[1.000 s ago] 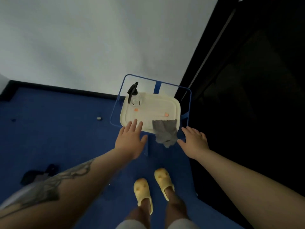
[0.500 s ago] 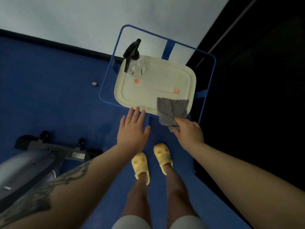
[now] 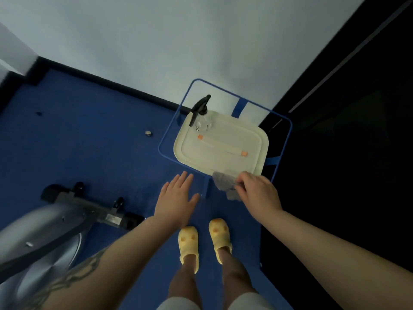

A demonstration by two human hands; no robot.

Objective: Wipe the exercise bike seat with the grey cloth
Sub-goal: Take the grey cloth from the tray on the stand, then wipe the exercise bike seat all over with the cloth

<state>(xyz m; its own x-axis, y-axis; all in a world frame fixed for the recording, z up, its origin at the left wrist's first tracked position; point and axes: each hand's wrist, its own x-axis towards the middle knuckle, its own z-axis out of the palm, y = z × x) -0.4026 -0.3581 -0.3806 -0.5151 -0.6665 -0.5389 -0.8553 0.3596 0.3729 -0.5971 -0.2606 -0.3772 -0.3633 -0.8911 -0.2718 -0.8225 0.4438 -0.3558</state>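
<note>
The step in hand is picking up the grey cloth [image 3: 224, 184], which hangs over the near edge of the cream tray [image 3: 257, 139] that rests on a blue-framed stand [image 3: 288, 135]. The right hand [image 3: 257, 193] is at the near right corner of the tray, its fingers pinched onto the cloth, part of which droops below the tray's edge; the grip looks like a light pinch, not a full fistful. The left hand [image 3: 176, 198] hovers just left of the tray's near edge, flat, fingers spread, holding nothing. A spray bottle [image 3: 201, 115] with a black trigger head stands at the tray's far left corner, untouched. The exercise bike [image 3: 44, 233] shows only as a grey housing and base bar well to the left of the tray; its seat is out of view. No wiping has begun, by the look of it. The next move calls for lifting the cloth clear of the tray, gathering it more firmly, and turning left toward the bike to find the seat.
</note>
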